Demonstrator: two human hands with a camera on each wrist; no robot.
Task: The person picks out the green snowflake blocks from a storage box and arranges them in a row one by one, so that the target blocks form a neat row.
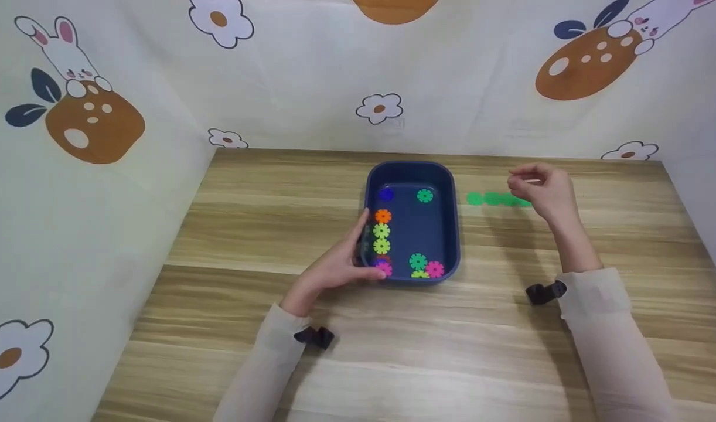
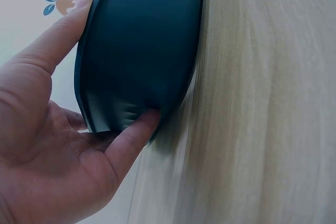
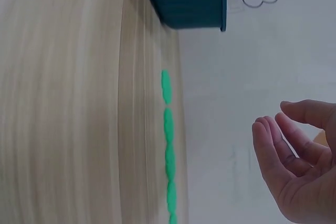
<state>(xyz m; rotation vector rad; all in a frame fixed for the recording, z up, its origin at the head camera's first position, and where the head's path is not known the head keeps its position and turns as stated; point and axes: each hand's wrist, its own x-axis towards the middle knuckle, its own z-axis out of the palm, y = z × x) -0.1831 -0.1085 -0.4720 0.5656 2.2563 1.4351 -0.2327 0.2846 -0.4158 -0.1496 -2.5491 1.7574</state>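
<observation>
A dark blue rectangular plastic bin (image 1: 456, 234) stands on the table with several small notched, flower-shaped plastic discs inside. My left hand (image 1: 333, 266) holds the bin at its near left corner, its thumb at the near rim and fingers against the outer left wall. To the right of the bin, a row of green discs (image 1: 494, 199) lies on the wood. My right hand (image 1: 551, 193) is raised above the right end of that row, partly covering it. In the right wrist view, its fingers (image 3: 270, 150) are loosely bent, with a gap to the thumb and nothing held.
In the bin, an orange disc (image 1: 383, 216) and yellow discs (image 1: 381, 238) line the left side; a green disc (image 1: 425, 196) is at the far right. Pink discs (image 1: 434, 269) lie near the front. A printed cloth (image 1: 299, 88) borders the wooden table (image 1: 264, 223) at the back and sides.
</observation>
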